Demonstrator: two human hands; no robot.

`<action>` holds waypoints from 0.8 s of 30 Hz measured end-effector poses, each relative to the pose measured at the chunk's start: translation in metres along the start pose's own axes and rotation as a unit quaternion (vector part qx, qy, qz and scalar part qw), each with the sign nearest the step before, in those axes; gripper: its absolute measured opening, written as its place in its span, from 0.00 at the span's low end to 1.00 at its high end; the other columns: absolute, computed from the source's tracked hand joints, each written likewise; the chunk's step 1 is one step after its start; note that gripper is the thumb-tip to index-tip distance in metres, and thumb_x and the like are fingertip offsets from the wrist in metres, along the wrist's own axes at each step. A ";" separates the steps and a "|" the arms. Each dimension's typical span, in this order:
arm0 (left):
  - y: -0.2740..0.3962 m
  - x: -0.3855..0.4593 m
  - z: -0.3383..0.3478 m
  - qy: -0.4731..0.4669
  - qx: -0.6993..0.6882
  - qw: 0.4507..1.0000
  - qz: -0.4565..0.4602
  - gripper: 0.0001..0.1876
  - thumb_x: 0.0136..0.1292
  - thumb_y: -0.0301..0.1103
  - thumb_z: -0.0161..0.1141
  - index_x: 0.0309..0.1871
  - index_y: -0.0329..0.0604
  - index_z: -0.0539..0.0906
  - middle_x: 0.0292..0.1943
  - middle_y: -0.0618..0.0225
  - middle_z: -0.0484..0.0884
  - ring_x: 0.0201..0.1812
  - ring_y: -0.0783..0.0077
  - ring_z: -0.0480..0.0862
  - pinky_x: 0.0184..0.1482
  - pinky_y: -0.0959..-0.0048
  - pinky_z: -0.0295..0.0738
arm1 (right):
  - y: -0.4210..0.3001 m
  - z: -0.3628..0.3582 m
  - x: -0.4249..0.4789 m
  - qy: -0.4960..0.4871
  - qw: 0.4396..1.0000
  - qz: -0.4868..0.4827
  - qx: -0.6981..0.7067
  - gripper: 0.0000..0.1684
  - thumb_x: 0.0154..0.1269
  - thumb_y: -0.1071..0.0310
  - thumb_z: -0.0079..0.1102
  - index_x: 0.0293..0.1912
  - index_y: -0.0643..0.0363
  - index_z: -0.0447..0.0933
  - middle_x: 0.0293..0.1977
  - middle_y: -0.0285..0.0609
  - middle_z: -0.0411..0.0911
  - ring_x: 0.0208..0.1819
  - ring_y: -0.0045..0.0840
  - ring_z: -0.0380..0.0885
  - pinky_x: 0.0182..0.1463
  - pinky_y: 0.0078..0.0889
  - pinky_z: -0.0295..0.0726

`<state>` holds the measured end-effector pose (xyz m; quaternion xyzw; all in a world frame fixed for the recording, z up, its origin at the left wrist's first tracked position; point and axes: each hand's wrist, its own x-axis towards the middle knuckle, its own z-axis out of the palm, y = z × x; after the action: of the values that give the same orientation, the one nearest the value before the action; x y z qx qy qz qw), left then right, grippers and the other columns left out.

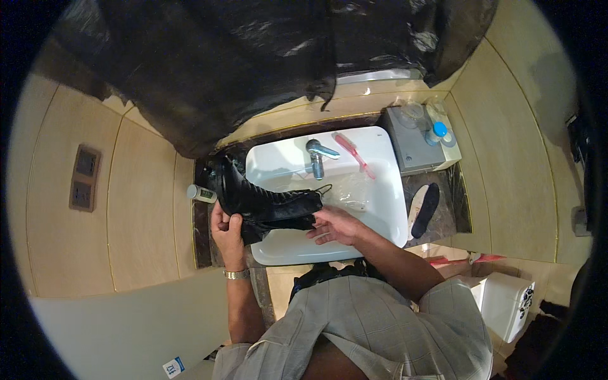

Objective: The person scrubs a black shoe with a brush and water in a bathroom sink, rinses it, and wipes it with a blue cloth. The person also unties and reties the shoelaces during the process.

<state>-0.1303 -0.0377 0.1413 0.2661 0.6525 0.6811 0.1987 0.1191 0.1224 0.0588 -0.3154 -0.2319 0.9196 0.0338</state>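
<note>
A black lace-up leather boot (266, 205) lies sideways above the left part of a white washbasin (285, 256). Its toe points toward the back left, and its shaft extends to the right, with a lace loop hanging beyond the top. My left hand (229, 235) grips the sole side of the boot, thumb toward me. At the shaft's upper end, my right hand (339, 225) touches the edge with its lower fingers loosely spread; whether it grips the boot is unclear. Clear plastic (349, 192) lies in the basin behind that hand.
A chrome faucet (317, 159) and a pink-handled brush (354, 153) are on the basin. An insole pair (422, 209) lies right of it, before a grey box (412, 142) holding a blue-capped bottle (437, 132). A small white bottle (202, 194) stands left; black plastic sheeting (213, 71) hangs behind.
</note>
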 end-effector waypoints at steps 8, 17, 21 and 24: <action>-0.044 0.002 -0.060 0.023 -0.224 0.967 -0.118 0.15 0.81 0.35 0.60 0.64 0.38 0.82 0.52 0.72 0.87 0.51 0.75 0.85 0.57 0.70 0.83 | 0.004 0.076 0.033 0.055 0.976 -0.104 -0.182 0.07 0.79 0.69 0.62 0.52 0.54 0.75 0.28 0.32 0.78 0.19 0.14 0.74 0.21 0.18 0.72; -0.051 -0.006 -0.068 -0.031 -0.287 0.947 -0.137 0.18 0.81 0.39 0.60 0.66 0.39 0.79 0.60 0.67 0.84 0.57 0.73 0.84 0.62 0.69 0.81 | 0.012 0.096 0.021 0.097 0.924 -0.179 -0.324 0.08 0.80 0.65 0.63 0.52 0.57 0.78 0.32 0.28 0.76 0.29 0.13 0.74 0.28 0.23 0.78; -0.037 -0.009 -0.044 -0.062 -0.153 0.981 -0.107 0.22 0.75 0.36 0.67 0.68 0.41 0.79 0.61 0.68 0.84 0.60 0.74 0.81 0.65 0.69 0.77 | 0.016 0.067 0.019 0.097 0.878 -0.246 -0.399 0.07 0.80 0.67 0.63 0.53 0.54 0.80 0.38 0.29 0.81 0.35 0.15 0.78 0.32 0.26 0.83; -0.049 -0.007 -0.030 -0.081 -0.161 0.977 -0.112 0.23 0.74 0.35 0.68 0.69 0.41 0.79 0.60 0.68 0.85 0.58 0.74 0.83 0.63 0.69 0.79 | 0.024 0.037 0.024 0.088 0.860 -0.316 -0.392 0.07 0.80 0.69 0.62 0.54 0.55 0.80 0.43 0.32 0.84 0.38 0.19 0.82 0.33 0.27 0.87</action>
<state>-0.1467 -0.0620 0.0917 0.2102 0.5415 0.7269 0.3664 0.0802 0.0914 0.0605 -0.2919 -0.6564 0.6611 0.2165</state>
